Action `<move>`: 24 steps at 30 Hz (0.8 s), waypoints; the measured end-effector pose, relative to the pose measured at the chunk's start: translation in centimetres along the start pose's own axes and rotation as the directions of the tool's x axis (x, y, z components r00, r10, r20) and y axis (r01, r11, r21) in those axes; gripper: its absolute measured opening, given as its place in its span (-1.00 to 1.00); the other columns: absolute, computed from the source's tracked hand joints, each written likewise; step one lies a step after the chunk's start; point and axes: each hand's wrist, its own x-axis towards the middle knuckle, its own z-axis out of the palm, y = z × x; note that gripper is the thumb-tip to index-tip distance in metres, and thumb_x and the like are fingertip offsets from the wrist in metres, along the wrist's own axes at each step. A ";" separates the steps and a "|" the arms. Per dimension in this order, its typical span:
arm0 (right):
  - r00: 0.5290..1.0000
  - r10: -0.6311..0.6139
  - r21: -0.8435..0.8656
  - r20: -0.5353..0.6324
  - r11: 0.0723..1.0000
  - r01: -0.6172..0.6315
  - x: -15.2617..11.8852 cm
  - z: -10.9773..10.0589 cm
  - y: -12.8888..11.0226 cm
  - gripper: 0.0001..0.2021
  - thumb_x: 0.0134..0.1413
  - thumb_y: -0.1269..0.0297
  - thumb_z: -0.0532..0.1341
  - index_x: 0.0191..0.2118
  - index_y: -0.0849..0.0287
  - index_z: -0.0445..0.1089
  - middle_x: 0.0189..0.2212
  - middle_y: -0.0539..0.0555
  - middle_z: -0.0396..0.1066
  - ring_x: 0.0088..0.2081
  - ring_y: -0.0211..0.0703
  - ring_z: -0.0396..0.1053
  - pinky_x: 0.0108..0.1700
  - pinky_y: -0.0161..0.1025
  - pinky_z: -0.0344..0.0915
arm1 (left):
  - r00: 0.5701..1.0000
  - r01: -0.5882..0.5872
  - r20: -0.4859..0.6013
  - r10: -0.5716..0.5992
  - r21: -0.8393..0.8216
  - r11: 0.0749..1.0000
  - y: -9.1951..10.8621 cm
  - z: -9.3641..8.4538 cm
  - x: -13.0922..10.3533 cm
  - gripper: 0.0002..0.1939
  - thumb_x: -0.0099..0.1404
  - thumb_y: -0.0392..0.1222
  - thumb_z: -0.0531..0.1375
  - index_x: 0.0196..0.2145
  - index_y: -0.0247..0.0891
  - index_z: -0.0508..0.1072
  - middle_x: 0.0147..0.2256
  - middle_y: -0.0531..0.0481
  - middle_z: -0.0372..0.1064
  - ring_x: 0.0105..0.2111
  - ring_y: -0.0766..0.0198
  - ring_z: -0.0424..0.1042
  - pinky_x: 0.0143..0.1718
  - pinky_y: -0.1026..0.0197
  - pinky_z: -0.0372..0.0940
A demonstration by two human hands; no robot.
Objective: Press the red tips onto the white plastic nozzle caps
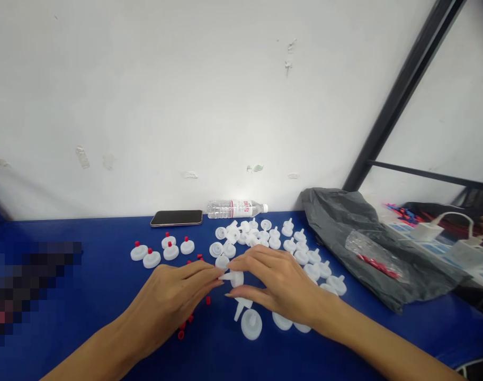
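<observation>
Between thumb and fingers, my right hand (283,283) grips a white nozzle cap (236,279), its spout pointing left. My left hand (173,293) meets the spout's tip with its fingers pressed together; whatever they pinch is hidden. Small red tip caps (181,334) lie scattered beneath and around my left hand. Another white nozzle cap (251,324) rests on the blue surface just below my hands. Many more white nozzle caps (301,257) spread behind and under my right hand. To the left stand several white nozzle caps with red tips (151,259).
A phone (176,218) and a clear plastic bottle (237,209) lie along the white wall. On the right is a dark grey plastic bag (345,222) with a clear packet of red pieces (378,259) on it. White chargers (426,231) sit in a power strip further right.
</observation>
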 end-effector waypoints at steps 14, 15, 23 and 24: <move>0.999 -0.017 -0.038 -0.035 0.999 0.016 0.0 0.0 0.2 -0.68 0.38 0.08 0.37 0.05 0.19 0.44 -0.16 0.04 0.64 -0.18 -0.11 0.57 -0.18 -0.21 0.49 | 0.997 -0.050 -0.049 0.052 0.035 0.998 -0.1 -0.6 0.1 -0.81 0.62 -0.24 0.10 0.02 -0.25 0.51 -0.20 0.03 0.72 -0.25 0.34 0.72 -0.37 0.41 0.52; 0.999 -0.019 -0.040 -0.036 0.999 0.017 0.0 0.0 0.1 -0.68 0.38 0.08 0.37 0.05 0.19 0.44 -0.15 0.04 0.64 -0.18 -0.11 0.58 -0.18 -0.21 0.49 | 0.997 -0.052 -0.052 0.054 0.037 0.998 -0.1 -0.6 0.1 -0.81 0.62 -0.24 0.09 0.02 -0.25 0.51 -0.20 0.03 0.72 -0.25 0.34 0.72 -0.36 0.41 0.53; 0.997 -0.058 -0.032 -0.059 0.998 0.056 0.1 0.0 0.0 -0.70 0.37 0.13 0.38 0.05 0.20 0.44 -0.12 0.05 0.65 -0.16 -0.11 0.60 -0.13 -0.21 0.53 | 0.998 -0.054 -0.031 0.056 0.059 0.997 0.0 -0.5 0.2 -0.83 0.62 -0.21 0.11 0.04 -0.23 0.46 -0.19 0.02 0.70 -0.29 0.32 0.70 -0.47 0.35 0.47; 0.996 -0.065 -0.029 -0.068 0.998 0.063 0.1 0.0 0.0 -0.70 0.37 0.13 0.38 0.04 0.20 0.45 -0.12 0.06 0.65 -0.15 -0.11 0.60 -0.13 -0.21 0.54 | 0.998 -0.053 -0.018 0.054 0.060 0.997 0.0 -0.4 0.2 -0.83 0.62 -0.20 0.11 0.04 -0.23 0.46 -0.19 0.01 0.70 -0.31 0.33 0.69 -0.49 0.34 0.45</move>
